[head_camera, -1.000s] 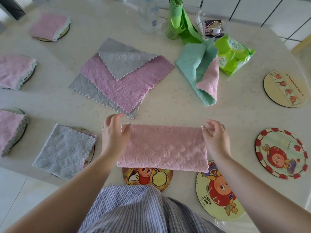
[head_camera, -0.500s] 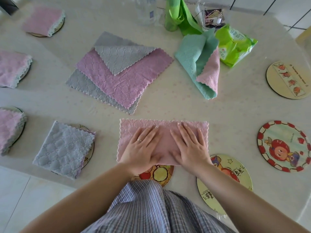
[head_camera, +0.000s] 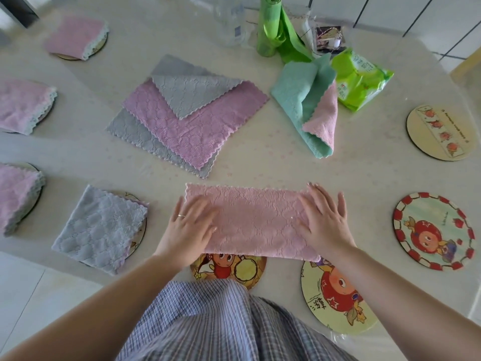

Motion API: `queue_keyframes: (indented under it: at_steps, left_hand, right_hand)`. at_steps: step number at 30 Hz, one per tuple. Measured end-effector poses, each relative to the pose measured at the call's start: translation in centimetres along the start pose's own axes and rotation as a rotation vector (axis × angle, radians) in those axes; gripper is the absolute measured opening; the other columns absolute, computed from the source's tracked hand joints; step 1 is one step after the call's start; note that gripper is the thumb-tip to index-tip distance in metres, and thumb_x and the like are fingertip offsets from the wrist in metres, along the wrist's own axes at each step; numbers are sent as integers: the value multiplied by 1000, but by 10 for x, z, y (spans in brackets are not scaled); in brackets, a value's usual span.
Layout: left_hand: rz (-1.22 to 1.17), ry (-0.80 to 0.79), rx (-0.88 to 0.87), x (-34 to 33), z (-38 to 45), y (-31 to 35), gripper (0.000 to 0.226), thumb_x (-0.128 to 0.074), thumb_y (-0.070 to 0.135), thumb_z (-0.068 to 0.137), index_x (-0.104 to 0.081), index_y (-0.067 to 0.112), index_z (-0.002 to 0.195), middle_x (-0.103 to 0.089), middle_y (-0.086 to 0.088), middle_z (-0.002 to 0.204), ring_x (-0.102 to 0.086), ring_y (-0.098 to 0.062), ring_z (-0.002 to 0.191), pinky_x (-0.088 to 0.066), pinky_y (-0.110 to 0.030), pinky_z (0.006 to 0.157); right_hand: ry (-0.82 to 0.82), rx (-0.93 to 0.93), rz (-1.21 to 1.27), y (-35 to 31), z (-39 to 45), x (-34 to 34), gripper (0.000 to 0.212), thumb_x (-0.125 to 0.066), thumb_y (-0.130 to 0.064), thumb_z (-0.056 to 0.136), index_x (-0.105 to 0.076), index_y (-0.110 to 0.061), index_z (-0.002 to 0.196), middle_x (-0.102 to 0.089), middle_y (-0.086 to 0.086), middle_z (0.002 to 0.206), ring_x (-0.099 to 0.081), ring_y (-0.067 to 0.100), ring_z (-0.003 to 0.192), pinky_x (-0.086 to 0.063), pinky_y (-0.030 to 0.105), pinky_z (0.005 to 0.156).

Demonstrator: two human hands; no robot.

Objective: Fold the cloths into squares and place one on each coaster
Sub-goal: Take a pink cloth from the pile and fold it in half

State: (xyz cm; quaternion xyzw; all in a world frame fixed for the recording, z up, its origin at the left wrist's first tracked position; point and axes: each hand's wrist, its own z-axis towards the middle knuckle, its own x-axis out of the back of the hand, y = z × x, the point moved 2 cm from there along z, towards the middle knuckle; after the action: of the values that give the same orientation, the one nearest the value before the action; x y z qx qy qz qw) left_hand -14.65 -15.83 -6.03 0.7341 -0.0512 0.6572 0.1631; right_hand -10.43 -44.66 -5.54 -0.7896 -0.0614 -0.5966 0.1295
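Both hands have slid outward from the cloth's middle: left hand [head_camera: 191, 225] and right hand [head_camera: 325, 220] press flat, fingers spread, on the pink cloth [head_camera: 256, 222], apparently half-folded, at the near edge. Soft, light; pinch corners.

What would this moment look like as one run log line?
step: smoothing half-folded pink cloth | left hand: flat on left end | right hand: flat on right end | second fold: not done

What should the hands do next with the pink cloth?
Probably fold one short end over to the other. The pink cloth is a long strip, not yet a square, and the left hand and right hand lie flat on its two ends.
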Motion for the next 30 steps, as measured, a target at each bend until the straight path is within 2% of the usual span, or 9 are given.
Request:
queue_keyframes:
  at_steps: [3,5,9,12,17,19,22,24,30]
  left_hand:
    - [-171,23,-319,6,-11,44,37,-74,16,72,-64,28,105,-64,10,107,-59,-10,100,-48,-36,94]
    - [-254,-13,-376,0,-16,63,28,-76,15,74,-67,25,98,-64,10,95,-61,-8,87,-53,-31,79]
    - [-303,-19,-263,-14,-15,69,27,-77,15,70,-69,24,94,-60,6,88,-61,-14,80,-53,-34,72]
    - [-329,-23,-187,-15,-14,71,25,-76,12,72,-63,20,92,-61,3,89,-62,-16,79,-55,-36,71]
    - [-340,-4,-135,-11,-9,72,14,-74,11,74,-67,18,85,-60,2,84,-62,-15,70,-45,-25,60]
    - [-353,-37,-128,-9,-6,72,9,-68,11,80,-69,16,87,-60,0,87,-62,-18,73,-42,-24,63]
    - [-377,-85,-117,-7,-2,72,14,-56,15,89,-69,15,96,-58,-1,97,-60,-19,83,-47,-29,72]
    - [-385,-86,-111,-5,-1,73,17,-53,16,91,-68,16,98,-56,0,99,-58,-16,85,-47,-29,75]
    - [-403,15,-38,7,-10,69,9,-57,19,86,-62,25,89,-60,10,88,-56,-6,72,-46,-27,70]
  right_hand:
    - [37,125,69,-31,23,16,39,-43,-24,95,-48,-19,133,-31,0,149,-17,17,141,3,52,115]
    - [15,179,95,-52,40,22,37,-41,-21,96,-50,-20,131,-38,-2,143,-26,18,136,-2,48,116]
    - [-22,198,73,-77,70,22,30,-41,-18,94,-58,-20,119,-52,1,127,-45,22,118,-26,39,104]
    - [-9,177,-13,-81,81,22,24,-45,-17,92,-60,-19,111,-58,3,113,-51,24,105,-35,38,92]
    - [-76,161,-84,-83,92,21,30,-51,-40,92,-57,-15,108,-60,5,109,-55,28,104,-37,37,85]
    - [-120,150,-70,-81,94,22,32,-52,-43,91,-58,-15,103,-62,5,105,-58,28,99,-41,36,81]
    - [-150,134,48,-74,91,27,23,-54,-35,89,-60,-14,98,-63,4,101,-59,26,94,-48,34,79]
    - [-140,112,170,-69,84,32,16,-55,-29,87,-59,-17,97,-61,0,100,-58,23,92,-46,32,78]
    - [-39,6,456,-40,53,46,10,-53,-28,86,-46,-22,83,-56,-5,72,-53,17,66,-40,31,56]
